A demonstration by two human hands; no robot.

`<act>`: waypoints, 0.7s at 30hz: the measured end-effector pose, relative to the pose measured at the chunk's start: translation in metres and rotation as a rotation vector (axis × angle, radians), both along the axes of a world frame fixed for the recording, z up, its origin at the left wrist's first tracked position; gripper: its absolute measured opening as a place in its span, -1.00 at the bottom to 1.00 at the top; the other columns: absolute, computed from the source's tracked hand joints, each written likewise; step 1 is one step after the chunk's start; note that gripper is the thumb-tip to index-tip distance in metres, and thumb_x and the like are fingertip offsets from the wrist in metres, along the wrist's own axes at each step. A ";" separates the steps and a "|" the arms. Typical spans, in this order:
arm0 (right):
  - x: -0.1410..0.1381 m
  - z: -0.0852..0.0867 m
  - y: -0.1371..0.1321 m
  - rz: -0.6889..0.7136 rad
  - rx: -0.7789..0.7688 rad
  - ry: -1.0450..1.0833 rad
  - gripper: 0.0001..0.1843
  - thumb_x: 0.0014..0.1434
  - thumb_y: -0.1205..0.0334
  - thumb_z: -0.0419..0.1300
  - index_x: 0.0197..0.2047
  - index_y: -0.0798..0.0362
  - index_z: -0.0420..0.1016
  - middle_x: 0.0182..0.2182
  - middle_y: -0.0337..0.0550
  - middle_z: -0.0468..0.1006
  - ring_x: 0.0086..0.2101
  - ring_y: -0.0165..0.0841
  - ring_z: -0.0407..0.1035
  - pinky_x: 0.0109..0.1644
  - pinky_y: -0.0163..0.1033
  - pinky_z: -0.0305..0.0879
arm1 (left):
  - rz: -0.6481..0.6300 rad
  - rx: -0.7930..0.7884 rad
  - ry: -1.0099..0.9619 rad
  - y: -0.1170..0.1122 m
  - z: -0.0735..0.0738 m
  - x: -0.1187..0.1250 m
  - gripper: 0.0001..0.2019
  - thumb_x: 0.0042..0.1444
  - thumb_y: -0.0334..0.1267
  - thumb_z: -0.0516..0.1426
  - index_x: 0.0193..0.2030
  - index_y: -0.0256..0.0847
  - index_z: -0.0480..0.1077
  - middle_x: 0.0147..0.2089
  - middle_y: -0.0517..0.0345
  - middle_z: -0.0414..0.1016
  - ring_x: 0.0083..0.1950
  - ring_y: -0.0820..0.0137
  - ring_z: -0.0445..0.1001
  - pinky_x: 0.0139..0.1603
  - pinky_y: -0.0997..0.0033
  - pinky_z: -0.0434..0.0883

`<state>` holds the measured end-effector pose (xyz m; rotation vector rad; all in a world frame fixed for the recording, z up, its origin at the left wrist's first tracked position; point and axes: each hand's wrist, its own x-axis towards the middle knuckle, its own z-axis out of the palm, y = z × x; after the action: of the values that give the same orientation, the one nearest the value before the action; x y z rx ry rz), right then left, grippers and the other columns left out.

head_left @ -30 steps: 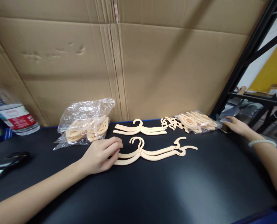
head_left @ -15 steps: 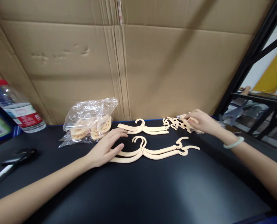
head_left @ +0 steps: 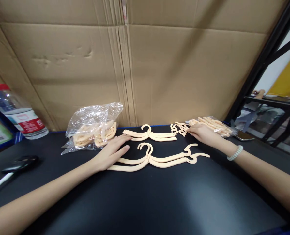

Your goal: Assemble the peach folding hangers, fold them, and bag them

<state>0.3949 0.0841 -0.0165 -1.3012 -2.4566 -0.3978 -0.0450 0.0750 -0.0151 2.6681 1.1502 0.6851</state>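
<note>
My left hand lies flat with fingers stretched out on the left arm of a cream plastic hanger pair lying on the black table. A second stacked hanger pair lies just behind it. My right hand, with a bead bracelet at the wrist, reaches to a small heap of loose cream hook pieces; its fingertips touch them, and whether they pinch a piece is unclear. Behind that hand lies a clear bag of cream parts.
A second clear bag of cream parts sits at the back left. A water bottle lies further left, and a black tool near the left edge. A cardboard wall closes the back; a black metal rack stands right, a phone beside it.
My right hand came from the far right edge to the bag, then drew left to the loose hook pieces. My left hand's fingers went from curled to flat on the hanger.
</note>
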 end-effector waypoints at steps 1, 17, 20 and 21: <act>0.000 -0.001 0.001 0.001 0.003 0.020 -0.71 0.24 0.40 0.02 -0.28 0.05 0.59 -0.32 -0.01 0.62 -0.29 -0.19 0.46 -0.13 -0.09 0.35 | -0.012 0.009 -0.009 -0.001 0.001 0.001 -0.54 0.35 -0.04 -0.11 0.23 -0.21 0.30 0.31 -0.01 0.33 0.35 0.14 0.24 0.38 0.05 0.15; -0.007 0.020 -0.014 -0.216 0.287 0.865 -0.81 0.22 0.17 0.10 -0.19 0.04 0.49 -0.41 -0.07 0.60 -0.38 -0.21 0.55 -0.27 -0.06 0.50 | 0.053 0.023 -0.141 0.010 -0.002 -0.003 -0.74 0.18 -0.16 0.03 -0.20 -0.21 0.50 -0.14 -0.02 0.56 -0.08 0.20 0.53 -0.05 0.17 0.50; -0.019 0.029 -0.021 -0.208 0.155 1.174 -0.84 0.14 0.17 0.21 -0.22 0.01 0.53 -0.47 -0.11 0.60 -0.39 -0.21 0.57 -0.24 -0.06 0.54 | 0.069 0.028 -0.153 0.007 -0.001 -0.002 -0.77 0.20 -0.17 0.02 -0.22 -0.19 0.46 -0.20 0.03 0.57 -0.15 0.23 0.54 -0.14 0.22 0.50; -0.024 0.032 -0.024 -0.193 0.091 1.304 -0.86 0.09 0.18 0.27 -0.26 0.00 0.55 -0.46 -0.12 0.61 -0.37 -0.20 0.57 -0.19 -0.05 0.54 | 0.074 0.033 -0.158 0.005 0.000 -0.001 -0.78 0.21 -0.17 0.01 -0.21 -0.19 0.45 -0.22 0.05 0.57 -0.17 0.24 0.55 -0.14 0.22 0.49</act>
<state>0.3707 0.0605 0.0158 -1.1669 -1.2072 0.2604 -0.0460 0.0801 -0.0153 2.5546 1.2098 0.9162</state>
